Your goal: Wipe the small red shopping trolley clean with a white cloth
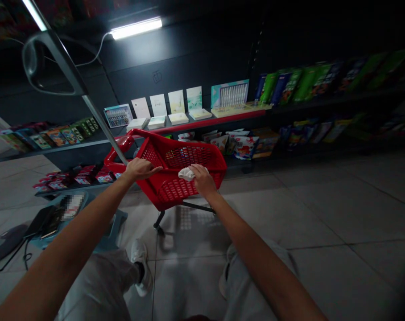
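Observation:
A red plastic shopping basket on wheels point(175, 156) stands tilted on the tiled floor in front of me. My left hand point(140, 169) lies curled over its near rim, fingers wrapped on the edge. My right hand point(202, 178) presses a white crumpled cloth point(186, 173) against the basket's near wall, fingers closed on it. A long grey metal pull handle point(65, 67) rises from the basket up to the upper left.
Dark shelves point(222, 117) behind the basket carry paint sets, cards and coloured packets. A low blue stool point(72, 218) with dark items on it stands at left, cables beside it. My legs and a white shoe point(140, 263) are below. Bare tiles stretch to the right.

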Tool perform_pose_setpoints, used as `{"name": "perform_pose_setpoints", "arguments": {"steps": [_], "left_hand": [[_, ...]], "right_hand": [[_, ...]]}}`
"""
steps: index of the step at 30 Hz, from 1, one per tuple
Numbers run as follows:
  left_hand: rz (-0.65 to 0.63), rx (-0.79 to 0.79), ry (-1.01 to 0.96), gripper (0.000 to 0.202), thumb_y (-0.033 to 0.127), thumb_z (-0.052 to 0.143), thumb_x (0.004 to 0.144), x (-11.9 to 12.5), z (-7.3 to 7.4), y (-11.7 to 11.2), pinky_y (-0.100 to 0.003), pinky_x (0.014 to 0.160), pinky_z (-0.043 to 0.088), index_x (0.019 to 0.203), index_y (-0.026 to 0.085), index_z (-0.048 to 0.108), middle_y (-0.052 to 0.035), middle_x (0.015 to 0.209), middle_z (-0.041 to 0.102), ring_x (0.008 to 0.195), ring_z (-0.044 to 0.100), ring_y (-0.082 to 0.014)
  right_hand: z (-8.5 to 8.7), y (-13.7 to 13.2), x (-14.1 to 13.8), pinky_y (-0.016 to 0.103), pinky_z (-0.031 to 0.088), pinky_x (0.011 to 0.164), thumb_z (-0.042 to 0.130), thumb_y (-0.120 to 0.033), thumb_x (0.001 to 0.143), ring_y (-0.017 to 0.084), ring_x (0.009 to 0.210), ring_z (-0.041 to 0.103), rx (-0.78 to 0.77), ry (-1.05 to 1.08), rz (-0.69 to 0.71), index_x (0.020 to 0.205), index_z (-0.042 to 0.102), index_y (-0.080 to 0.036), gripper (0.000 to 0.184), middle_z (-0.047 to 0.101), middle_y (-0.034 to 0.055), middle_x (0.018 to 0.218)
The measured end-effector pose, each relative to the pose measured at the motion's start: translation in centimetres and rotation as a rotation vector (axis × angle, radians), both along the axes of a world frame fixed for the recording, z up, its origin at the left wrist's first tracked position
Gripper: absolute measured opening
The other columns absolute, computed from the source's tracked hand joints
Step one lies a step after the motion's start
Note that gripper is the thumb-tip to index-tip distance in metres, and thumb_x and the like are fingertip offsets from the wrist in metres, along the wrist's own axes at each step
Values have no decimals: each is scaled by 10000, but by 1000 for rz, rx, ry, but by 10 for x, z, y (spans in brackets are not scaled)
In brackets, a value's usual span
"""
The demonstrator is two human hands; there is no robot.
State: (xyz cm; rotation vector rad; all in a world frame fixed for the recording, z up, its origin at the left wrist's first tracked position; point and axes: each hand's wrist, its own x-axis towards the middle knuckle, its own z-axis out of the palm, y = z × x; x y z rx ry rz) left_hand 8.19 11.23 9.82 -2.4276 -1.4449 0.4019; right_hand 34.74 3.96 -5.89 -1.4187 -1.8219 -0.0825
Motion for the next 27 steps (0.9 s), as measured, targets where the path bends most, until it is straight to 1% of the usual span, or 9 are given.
{"name": "perform_pose_setpoints", "arguments": {"steps": [8,11,14,18,20,22,24,26,27], "left_hand": [[110,74,8,840,741,150,968,-36,-9,20,-341,860,468,991,225,813,-174,1001,782,996,736,-300],[180,124,-38,783,613,141,1017,-44,-17,22,-376,912,465,1038,194,802,-182,1077,771,1052,714,-306],[209,220,-112,673,459,181,1039,-49,-26,22,-446,1039,422,1109,148,774,-203,1246,715,1250,611,-330],[294,373,-290,572,374,239,1029,-48,-40,19,-571,1234,205,1281,129,690,-205,1526,520,1544,283,-338],[319,371,-388,544,357,268,1021,-42,-49,14,-601,1269,84,1330,127,653,-192,1616,412,1602,130,-317],[342,324,-487,538,366,293,1016,-31,-59,7,-641,1264,30,1369,125,619,-189,1679,299,1618,22,-316],[428,283,-614,577,415,311,1016,-17,-71,-1,-697,1237,77,1472,134,524,-186,1734,118,1615,-54,-338],[604,278,-774,723,498,347,1004,-2,-82,-7,-693,1207,229,1625,136,263,-206,1735,-71,1608,-60,-375],[697,262,-848,821,530,371,993,4,-87,-8,-657,1196,298,1658,131,102,-233,1723,-108,1608,-4,-386]], "right_hand": [[16,-18,10,394,427,1157,480,-43,902,252,1270,578,-89,-97,40,1371,623,-166,506,645,100,1412],[18,-19,15,422,372,1204,488,-18,884,247,1251,588,-102,-114,57,1339,643,-169,504,664,94,1386],[18,-19,22,418,384,1188,511,-19,874,245,1220,598,-134,-118,47,1318,660,-172,493,688,81,1343],[13,-14,23,334,481,1061,520,-45,895,216,1181,608,-193,-88,26,1338,660,-225,498,691,59,1327],[10,-10,16,303,483,1050,506,-51,911,202,1196,603,-201,-71,28,1351,654,-234,499,684,61,1335],[9,-7,6,295,472,1063,492,-59,925,202,1205,600,-200,-69,30,1349,656,-216,481,682,79,1329],[8,-5,-5,296,469,1062,493,-82,939,208,1200,600,-205,-85,41,1343,660,-205,454,686,92,1311],[10,-6,-15,296,476,1041,509,-111,945,217,1187,603,-214,-104,57,1349,657,-216,443,688,93,1304],[10,-7,-20,296,478,1035,516,-122,945,221,1186,603,-217,-112,67,1360,650,-223,447,686,91,1310]]}}
